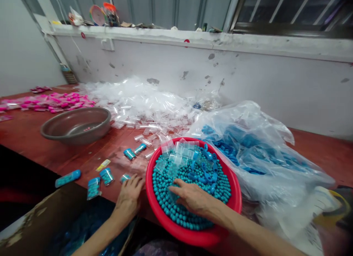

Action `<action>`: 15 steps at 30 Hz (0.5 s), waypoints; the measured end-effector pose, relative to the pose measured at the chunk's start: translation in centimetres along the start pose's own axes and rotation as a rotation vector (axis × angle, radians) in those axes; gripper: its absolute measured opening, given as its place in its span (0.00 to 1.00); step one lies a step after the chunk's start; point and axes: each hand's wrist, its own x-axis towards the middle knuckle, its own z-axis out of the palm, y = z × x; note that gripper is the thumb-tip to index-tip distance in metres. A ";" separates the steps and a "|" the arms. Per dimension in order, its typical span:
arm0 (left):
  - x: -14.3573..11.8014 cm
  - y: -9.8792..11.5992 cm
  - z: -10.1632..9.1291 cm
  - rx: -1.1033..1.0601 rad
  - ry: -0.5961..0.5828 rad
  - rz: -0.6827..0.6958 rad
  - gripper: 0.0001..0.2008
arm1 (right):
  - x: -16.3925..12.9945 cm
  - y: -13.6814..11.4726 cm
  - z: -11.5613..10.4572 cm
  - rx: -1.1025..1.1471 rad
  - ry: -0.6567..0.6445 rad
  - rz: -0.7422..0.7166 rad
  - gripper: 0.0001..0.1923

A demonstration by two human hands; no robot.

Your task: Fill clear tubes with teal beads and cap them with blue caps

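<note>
A red basin [238,201] holds many turquoise beads [190,221], with clear plastic containers [180,153] and blue caps [205,175] lying on top of them. My right hand [190,197] reaches into the basin, its fingers curled around a clear container that is partly hidden among the beads. Just left of the basin, my left hand [131,193] rests at the table edge, fingers stretched out and slightly apart. Beyond its fingertips lies a small bead-filled container [125,178]. Other filled, blue-capped containers [106,176] lie on the table to the left.
A grey-brown bowl [73,125] stands at the left, near a pink pile [66,101]. Clear containers [140,105] are heaped along the wall. A plastic bag [256,149] of blue caps lies right of the basin. An open cardboard box [35,219] sits below the table's front edge.
</note>
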 end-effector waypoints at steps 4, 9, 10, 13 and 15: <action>-0.5 -1.8 2.1 0.066 -0.182 -0.027 0.21 | 0.0 -0.2 1.0 -0.103 -0.011 0.011 0.09; 0.0 -4.6 2.5 0.135 -0.139 -0.098 0.19 | -1.0 -0.6 1.0 -0.118 -0.047 -0.025 0.14; 0.2 -4.8 2.3 0.131 -0.122 -0.108 0.18 | -1.1 -0.6 0.9 -0.095 -0.054 -0.024 0.15; 1.3 -4.6 1.0 0.038 -0.041 -0.164 0.14 | -1.1 -0.3 0.6 -0.049 -0.068 -0.010 0.19; 2.3 -3.9 -0.5 -0.068 0.062 -0.200 0.13 | -1.0 0.1 0.6 -0.051 -0.063 0.028 0.20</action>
